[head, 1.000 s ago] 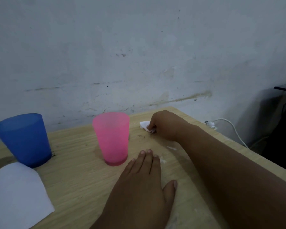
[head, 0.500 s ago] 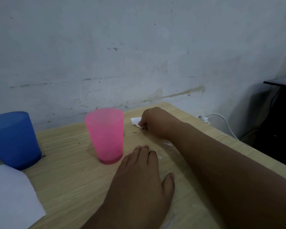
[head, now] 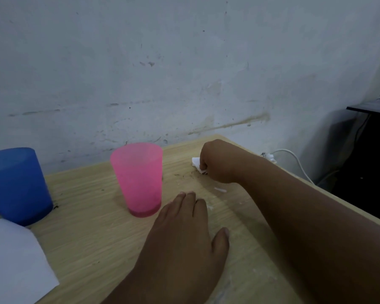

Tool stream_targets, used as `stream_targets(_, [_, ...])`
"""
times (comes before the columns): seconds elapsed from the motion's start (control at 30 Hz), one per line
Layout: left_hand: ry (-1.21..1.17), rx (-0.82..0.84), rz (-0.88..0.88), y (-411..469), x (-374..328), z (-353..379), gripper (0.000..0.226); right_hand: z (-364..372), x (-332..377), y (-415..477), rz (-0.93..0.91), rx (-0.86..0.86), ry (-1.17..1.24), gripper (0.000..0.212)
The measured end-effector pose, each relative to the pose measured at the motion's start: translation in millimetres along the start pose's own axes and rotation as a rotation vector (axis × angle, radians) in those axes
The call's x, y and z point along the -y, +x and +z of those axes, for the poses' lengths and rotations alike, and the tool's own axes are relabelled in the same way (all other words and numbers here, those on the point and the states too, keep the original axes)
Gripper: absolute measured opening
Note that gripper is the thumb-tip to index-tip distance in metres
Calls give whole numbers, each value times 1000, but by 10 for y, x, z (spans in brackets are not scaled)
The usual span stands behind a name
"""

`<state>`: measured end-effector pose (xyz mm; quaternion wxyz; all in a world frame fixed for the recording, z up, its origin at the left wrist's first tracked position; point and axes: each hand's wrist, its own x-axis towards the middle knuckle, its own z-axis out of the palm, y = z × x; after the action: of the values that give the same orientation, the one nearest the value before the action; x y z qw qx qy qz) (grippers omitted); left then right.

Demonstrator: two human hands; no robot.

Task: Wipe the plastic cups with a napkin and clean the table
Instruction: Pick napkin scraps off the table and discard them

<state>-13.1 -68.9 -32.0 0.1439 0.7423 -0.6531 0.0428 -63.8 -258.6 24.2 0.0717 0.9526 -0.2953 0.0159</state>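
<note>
A pink plastic cup stands upright in the middle of the wooden table. To its left stands a blue plastic cup. My right hand grips a small white napkin with curled fingers and presses it on the table near the far edge, right of the pink cup. Dark crumbs and white shreds lie on the wood close to that hand. My left hand rests flat on the table with straight fingers, just right of the pink cup's base.
A white sheet of paper lies at the front left corner, under the blue cup's edge. A stained wall runs behind the table. Past the table's right edge are a white cable and dark furniture.
My right hand with the napkin has stayed near the far edge, shifting only slightly. My left hand has kept its place. The view has shifted slightly.
</note>
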Motion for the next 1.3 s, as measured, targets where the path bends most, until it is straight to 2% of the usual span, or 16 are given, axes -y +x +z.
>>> stream_targets(0.1, [-12,0,-4,2,-4,3,59,-40,6,-20,-45,48,-9,28])
stream_targets(0.17, [-5,2,-3,3,-8,2,59,-66,-18,-28,-19,56,96,24])
stream_targets(0.23, [5,1,1,0,-12,0,59,-81,-103,-51,92,28,368,19])
stream_targets(0.4, [35,5,7,4,-10,10,60,-61,-202,-86,378,-21,1421,12])
stream_targets(0.47, [36,11,1,5,-10,15,62,-35,-185,-39,418,-1,1651,14])
stream_targets(0.53, [29,13,-5,3,-13,13,62,-5,-174,-9,456,-2,1739,16])
stream_targets(0.57, [33,10,0,2,-13,10,62,16,-177,4,481,-11,1685,15])
stream_targets(0.6, [36,7,6,7,-15,8,61,36,-182,7,496,-35,1517,13])
stream_targets(0.7, [28,11,8,22,-11,9,60,72,-155,37,440,-142,794,18])
stream_targets(0.8, [34,13,10,33,-10,13,61,45,-86,67,352,-218,474,21])
stream_targets(0.9, [7,14,2,33,-8,19,63,30,-63,60,261,-116,306,14])
stream_targets(0.97, [-8,18,-5,29,-2,30,65,-7,-33,15,188,-35,205,19])
stream_targets(1.07, [-8,26,-6,34,13,49,65,-56,-15,-52,84,-14,54,25])
stream_targets(1.17, [5,33,-4,40,15,55,66,-76,3,-81,-26,41,-11,28])
stream_targets(1.3, [1,37,-10,32,9,55,70,-32,-28,-14,0,86,-12,17])
